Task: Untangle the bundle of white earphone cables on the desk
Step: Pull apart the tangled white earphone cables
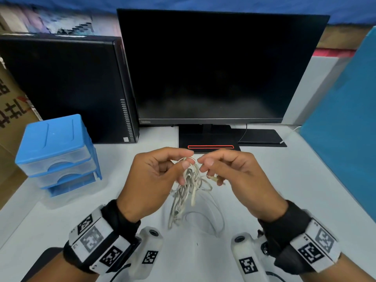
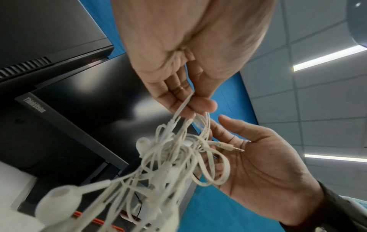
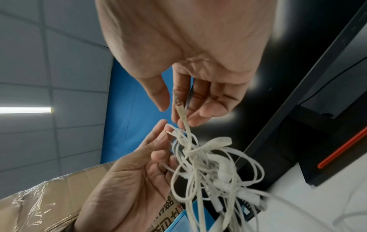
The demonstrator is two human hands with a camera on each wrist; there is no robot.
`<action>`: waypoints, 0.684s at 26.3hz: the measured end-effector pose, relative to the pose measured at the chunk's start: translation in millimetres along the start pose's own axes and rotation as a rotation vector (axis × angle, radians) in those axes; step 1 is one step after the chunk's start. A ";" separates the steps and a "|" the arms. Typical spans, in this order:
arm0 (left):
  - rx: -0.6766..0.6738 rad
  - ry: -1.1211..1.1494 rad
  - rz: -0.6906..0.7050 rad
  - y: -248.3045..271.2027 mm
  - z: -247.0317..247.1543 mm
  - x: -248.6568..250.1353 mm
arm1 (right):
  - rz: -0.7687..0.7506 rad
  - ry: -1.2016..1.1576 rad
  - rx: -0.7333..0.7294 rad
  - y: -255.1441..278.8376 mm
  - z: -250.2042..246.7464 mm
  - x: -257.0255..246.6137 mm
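Note:
Both hands hold the bundle of white earphone cables (image 1: 189, 186) up over the white desk (image 1: 295, 180), in front of the monitor stand. My left hand (image 1: 188, 159) pinches a loop at the bundle's top between thumb and fingers (image 2: 190, 108). My right hand (image 1: 203, 162) is just to the right. Its fingers (image 3: 198, 116) curl on the strand right behind the gold jack plug (image 2: 232, 147), thumb apart. The knot (image 3: 206, 163) hangs between the palms, and an earbud (image 2: 57, 202) dangles low. Loose strands trail down towards the desk.
A black monitor (image 1: 219, 68) on its stand (image 1: 209, 142) fills the back, with a black computer tower (image 1: 67, 88) to its left. A blue drawer unit (image 1: 57, 151) stands front left, a blue partition (image 1: 345, 129) lines the right, and a cardboard box (image 1: 10, 102) sits far left.

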State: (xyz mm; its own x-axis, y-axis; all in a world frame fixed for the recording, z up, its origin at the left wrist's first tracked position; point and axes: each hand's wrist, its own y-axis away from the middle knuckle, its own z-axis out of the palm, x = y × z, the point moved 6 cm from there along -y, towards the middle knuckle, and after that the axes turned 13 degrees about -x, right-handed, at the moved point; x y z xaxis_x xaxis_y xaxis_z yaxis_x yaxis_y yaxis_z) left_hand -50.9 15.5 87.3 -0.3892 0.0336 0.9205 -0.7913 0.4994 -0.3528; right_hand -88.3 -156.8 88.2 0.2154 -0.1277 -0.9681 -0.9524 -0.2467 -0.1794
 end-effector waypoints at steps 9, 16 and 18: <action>-0.011 0.034 -0.023 3.2 9.9 1.2 | -0.010 0.188 0.070 1.8 7.5 7.0; 0.033 -0.100 -0.079 0.8 7.1 -9.1 | 0.117 0.016 0.005 -1.7 -0.8 10.3; 0.029 -0.113 -0.106 0.7 7.0 -13.8 | 0.181 -0.061 -0.031 -3.3 0.2 16.9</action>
State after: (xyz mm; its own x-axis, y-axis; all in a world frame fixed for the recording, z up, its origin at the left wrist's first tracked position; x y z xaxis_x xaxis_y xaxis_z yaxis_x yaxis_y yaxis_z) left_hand -49.3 9.3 73.2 -0.3521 -0.1160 0.9288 -0.8433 0.4698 -0.2610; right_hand -81.5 -157.9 72.4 0.0271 -0.1143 -0.9931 -0.9670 -0.2549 0.0030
